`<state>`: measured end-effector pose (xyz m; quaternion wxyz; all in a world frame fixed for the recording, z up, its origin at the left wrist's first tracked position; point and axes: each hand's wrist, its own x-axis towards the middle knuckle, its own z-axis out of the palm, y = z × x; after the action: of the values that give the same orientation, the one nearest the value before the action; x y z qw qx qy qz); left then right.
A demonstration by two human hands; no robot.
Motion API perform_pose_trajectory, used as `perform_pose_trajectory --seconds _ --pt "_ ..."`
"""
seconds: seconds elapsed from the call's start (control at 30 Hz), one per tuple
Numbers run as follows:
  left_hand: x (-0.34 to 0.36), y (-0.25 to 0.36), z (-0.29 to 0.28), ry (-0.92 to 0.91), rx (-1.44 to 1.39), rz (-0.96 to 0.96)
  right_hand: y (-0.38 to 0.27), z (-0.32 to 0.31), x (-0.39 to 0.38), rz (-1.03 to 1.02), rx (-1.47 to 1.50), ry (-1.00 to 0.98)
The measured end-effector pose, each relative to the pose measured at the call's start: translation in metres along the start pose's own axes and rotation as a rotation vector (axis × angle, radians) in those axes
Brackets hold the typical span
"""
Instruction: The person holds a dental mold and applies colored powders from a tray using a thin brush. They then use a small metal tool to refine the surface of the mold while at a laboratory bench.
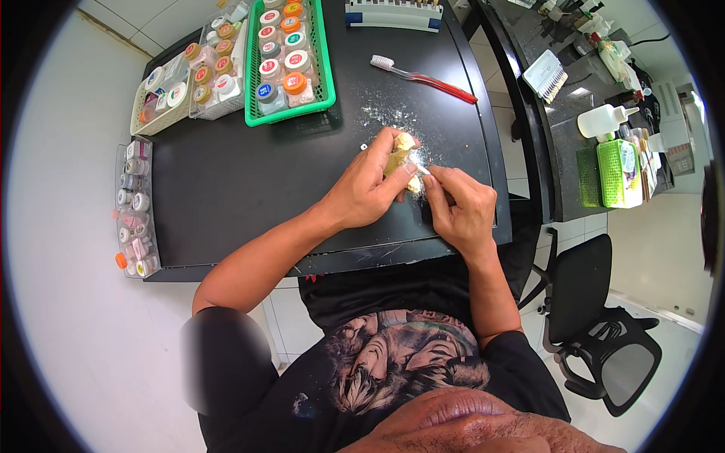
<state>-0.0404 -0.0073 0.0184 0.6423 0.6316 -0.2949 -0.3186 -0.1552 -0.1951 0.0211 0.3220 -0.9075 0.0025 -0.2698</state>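
Observation:
Over the right part of the black table, my left hand (pixel 370 185) is closed around a pale yellow plaster-like piece (pixel 404 142). Its lumpy ends show past my fingers and thumb; the middle is largely covered. From the right, my right hand (pixel 462 204) pinches a small white stick-like piece (pixel 423 170) between thumb and forefinger, its tip against or very near the yellow piece. What kind of thing it is I cannot make out. White powder and crumbs (pixel 389 115) lie scattered on the table just beyond and under both hands.
A red-handled toothbrush (pixel 434 83) lies beyond my hands. Further back stand a green basket (pixel 328 90) of capped jars and a white-and-blue rack (pixel 393 21). More jar trays (pixel 215 106) line the left. At right are a side counter (pixel 555 128), a squeeze bottle (pixel 602 121) and a chair (pixel 581 294).

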Motion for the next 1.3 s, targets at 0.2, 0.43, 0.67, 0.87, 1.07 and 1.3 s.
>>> perform_pose_trajectory --seconds 0.2,0.43,0.67,0.87,1.07,1.3 --pt "-0.0011 0.0023 0.0023 0.017 0.029 -0.001 0.0004 -0.0003 -0.0006 0.009 0.004 -0.006" --pt "-0.0007 -0.0003 0.0018 0.021 0.024 0.018 0.0013 0.0004 -0.0014 -0.022 -0.011 -0.007" --pt "-0.001 0.0007 0.0016 0.002 0.023 -0.016 0.0014 0.0003 -0.0011 -0.005 -0.02 -0.005" --pt "-0.0003 -0.0053 0.0016 0.016 0.015 0.033 -0.0004 -0.0005 -0.0009 -0.033 -0.062 -0.002" --pt "0.0002 -0.0016 0.0016 0.023 -0.007 0.032 0.0003 -0.0003 -0.0016 -0.037 -0.061 0.002" --pt "0.0006 -0.0008 -0.0008 -0.005 0.009 -0.024 -0.0008 -0.0009 -0.001 -0.028 -0.076 -0.006"
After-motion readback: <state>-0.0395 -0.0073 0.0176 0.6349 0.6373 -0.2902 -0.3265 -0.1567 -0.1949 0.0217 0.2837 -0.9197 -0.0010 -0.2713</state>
